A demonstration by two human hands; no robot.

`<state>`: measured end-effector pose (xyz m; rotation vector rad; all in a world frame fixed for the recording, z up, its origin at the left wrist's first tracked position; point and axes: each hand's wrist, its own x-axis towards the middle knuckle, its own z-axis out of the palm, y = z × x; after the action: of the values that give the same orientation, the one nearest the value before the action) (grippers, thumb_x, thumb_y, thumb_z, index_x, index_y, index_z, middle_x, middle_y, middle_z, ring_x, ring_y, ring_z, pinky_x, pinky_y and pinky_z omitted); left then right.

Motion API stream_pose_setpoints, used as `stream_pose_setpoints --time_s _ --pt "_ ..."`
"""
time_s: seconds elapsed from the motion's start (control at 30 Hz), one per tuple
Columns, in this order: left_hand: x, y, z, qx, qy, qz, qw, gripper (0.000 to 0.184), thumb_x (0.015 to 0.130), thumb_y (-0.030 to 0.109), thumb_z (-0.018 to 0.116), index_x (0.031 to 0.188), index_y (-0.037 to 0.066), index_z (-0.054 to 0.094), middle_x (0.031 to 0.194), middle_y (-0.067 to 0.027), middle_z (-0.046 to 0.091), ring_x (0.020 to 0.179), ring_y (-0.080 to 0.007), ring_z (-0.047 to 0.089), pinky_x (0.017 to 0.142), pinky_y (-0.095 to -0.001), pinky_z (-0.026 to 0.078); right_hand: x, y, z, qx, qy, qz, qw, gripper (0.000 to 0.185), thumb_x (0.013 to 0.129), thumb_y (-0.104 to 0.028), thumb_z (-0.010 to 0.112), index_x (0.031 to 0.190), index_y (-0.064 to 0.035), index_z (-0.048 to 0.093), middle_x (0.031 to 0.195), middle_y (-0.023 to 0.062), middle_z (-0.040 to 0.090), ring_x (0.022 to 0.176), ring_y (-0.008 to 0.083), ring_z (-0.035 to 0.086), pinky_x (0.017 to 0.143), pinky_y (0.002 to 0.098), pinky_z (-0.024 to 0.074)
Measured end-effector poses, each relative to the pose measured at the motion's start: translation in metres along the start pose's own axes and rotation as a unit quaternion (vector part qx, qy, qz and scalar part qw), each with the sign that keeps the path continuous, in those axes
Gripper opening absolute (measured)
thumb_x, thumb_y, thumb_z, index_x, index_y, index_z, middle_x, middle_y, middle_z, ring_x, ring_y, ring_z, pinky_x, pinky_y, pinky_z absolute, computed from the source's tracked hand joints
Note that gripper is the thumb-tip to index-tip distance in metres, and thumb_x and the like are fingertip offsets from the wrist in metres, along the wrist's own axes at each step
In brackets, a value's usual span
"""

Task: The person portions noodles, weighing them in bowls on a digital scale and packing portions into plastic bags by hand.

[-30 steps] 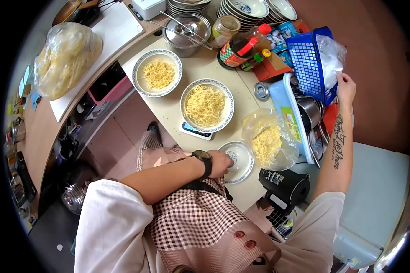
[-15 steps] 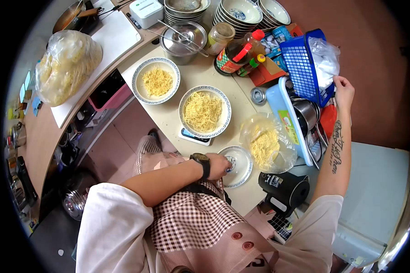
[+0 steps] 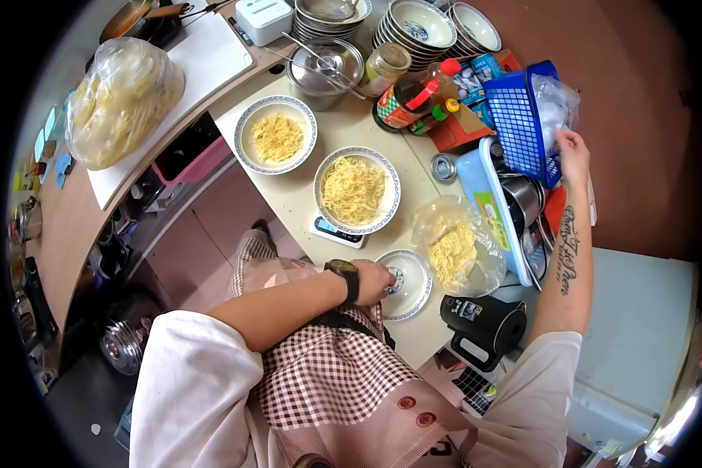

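My left hand, with a watch on the wrist, is closed on the near left rim of a patterned bowl on the counter. Its fingertips are partly hidden. At the upper right, my right hand reaches to the blue basket, fingers pinched at the clear plastic bags inside. An open plastic bag of noodles sits beside the empty bowl. Another bowl of noodles rests on a small digital scale. A further bowl of noodles stands behind it.
A black kettle stands near the counter's front edge. Sauce bottles, a lidded pot and stacked bowls line the back. A blue-rimmed bin holds pans. A big bag lies on the left table.
My right hand has moved slightly left and inward, from the basket's outer edge onto the plastic bags. My left hand stays at the bowl. The view has shifted a little.
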<state>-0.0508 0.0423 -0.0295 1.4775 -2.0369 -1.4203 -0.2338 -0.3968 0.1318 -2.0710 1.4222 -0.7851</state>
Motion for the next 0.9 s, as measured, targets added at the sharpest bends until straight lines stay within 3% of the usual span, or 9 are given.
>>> stream_pose_setpoints --time_s 0.07,0.3,0.4,0.5,0.6,0.7,0.9 --pt "0.000 -0.003 0.003 -0.005 0.001 -0.006 1.000 0.028 0.084 0.021 0.064 0.108 0.008 0.069 0.105 -0.0177 0.069 0.102 -0.0358 0.066 0.090 -0.0450 0.052 0.001 0.021 0.012 -0.053 -0.046 -0.026 0.997 0.019 0.092 -0.021 0.068 0.096 -0.0017 0.069 0.079 -0.0012 0.065 0.068 0.0086 0.058 0.060 0.0237 0.0439" --pt "-0.001 -0.008 0.006 0.003 -0.011 -0.019 1.000 0.036 0.085 0.024 0.061 0.119 0.012 0.067 0.114 -0.0173 0.067 0.107 -0.0350 0.064 0.094 -0.0445 0.050 0.000 0.011 0.017 -0.081 0.005 -0.010 0.997 0.025 0.091 -0.022 0.065 0.087 0.0024 0.069 0.070 0.0035 0.065 0.065 0.0118 0.058 0.062 0.0284 0.0457" --pt "-0.001 -0.009 0.005 -0.005 -0.010 -0.022 1.000 0.037 0.085 0.023 0.061 0.119 0.012 0.067 0.114 -0.0174 0.067 0.107 -0.0347 0.064 0.095 -0.0441 0.050 -0.007 -0.009 0.028 -0.078 0.025 0.057 0.995 0.028 0.091 -0.025 0.065 0.084 0.0019 0.069 0.068 0.0046 0.064 0.064 0.0118 0.057 0.061 0.0295 0.0454" --pt "0.001 -0.009 0.007 -0.005 -0.010 -0.019 1.000 0.037 0.085 0.023 0.061 0.119 0.011 0.067 0.114 -0.0173 0.067 0.107 -0.0344 0.064 0.095 -0.0439 0.050 -0.001 0.009 0.028 -0.154 0.004 0.021 0.988 0.031 0.092 -0.027 0.065 0.082 0.0023 0.069 0.067 0.0052 0.062 0.064 0.0121 0.056 0.061 0.0299 0.0449" --pt "-0.001 -0.010 0.006 0.000 -0.008 -0.019 1.000 0.036 0.085 0.024 0.061 0.118 0.011 0.067 0.114 -0.0172 0.067 0.106 -0.0341 0.064 0.095 -0.0435 0.050 -0.002 0.006 0.028 -0.108 0.024 -0.013 0.994 0.031 0.091 -0.027 0.065 0.081 0.0025 0.069 0.067 0.0073 0.064 0.064 0.0149 0.059 0.062 0.0323 0.0457" --pt "0.001 -0.012 0.010 0.000 -0.009 -0.019 1.000 0.036 0.085 0.024 0.061 0.119 0.011 0.067 0.114 -0.0175 0.067 0.107 -0.0340 0.064 0.095 -0.0433 0.050 0.009 0.013 0.020 -0.202 0.039 -0.068 0.976 0.029 0.089 -0.025 0.066 0.083 0.0028 0.069 0.069 0.0095 0.067 0.065 0.0179 0.061 0.063 0.0347 0.0467" --pt "0.004 -0.009 0.007 0.005 -0.023 -0.015 1.000 0.037 0.086 0.025 0.060 0.120 0.011 0.067 0.114 -0.0177 0.066 0.107 -0.0343 0.064 0.095 -0.0437 0.050 -0.001 0.000 0.017 -0.168 0.100 -0.107 0.975 0.032 0.091 -0.026 0.059 0.089 0.0036 0.069 0.071 0.0162 0.066 0.067 0.0269 0.064 0.069 0.0383 0.0491"
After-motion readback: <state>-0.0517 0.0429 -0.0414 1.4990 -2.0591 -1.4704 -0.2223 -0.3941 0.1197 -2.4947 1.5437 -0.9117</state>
